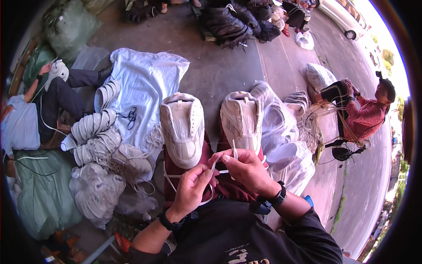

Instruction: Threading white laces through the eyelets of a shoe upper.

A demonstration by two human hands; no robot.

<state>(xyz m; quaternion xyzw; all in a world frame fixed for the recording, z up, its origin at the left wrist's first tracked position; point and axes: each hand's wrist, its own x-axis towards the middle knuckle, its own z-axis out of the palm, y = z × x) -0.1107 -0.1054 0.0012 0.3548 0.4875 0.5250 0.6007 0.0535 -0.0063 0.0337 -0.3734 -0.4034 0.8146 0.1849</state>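
Note:
Two white sneakers (178, 136) (244, 123) rest side by side on my knees, toes toward me, with rows of eyelets and no lace seen through them. A white shoelace (171, 176) loops across my lap between my hands. My left hand (193, 188) pinches the lace between thumb and fingers just below the left sneaker. Close against it, my right hand (247, 170) grips the lace too, and one end sticks up above the fingers. Part of the right sneaker's toe is hidden behind my right hand.
On my left, nested stacks of white shoe uppers (93, 125) lie on a white sheet (147, 75), near green sacks (41, 193). Plastic-wrapped bundles (285, 154) stand on my right. One person (20, 119) sits left, holding a white shoe; another (362, 116) sits right, by loose laces.

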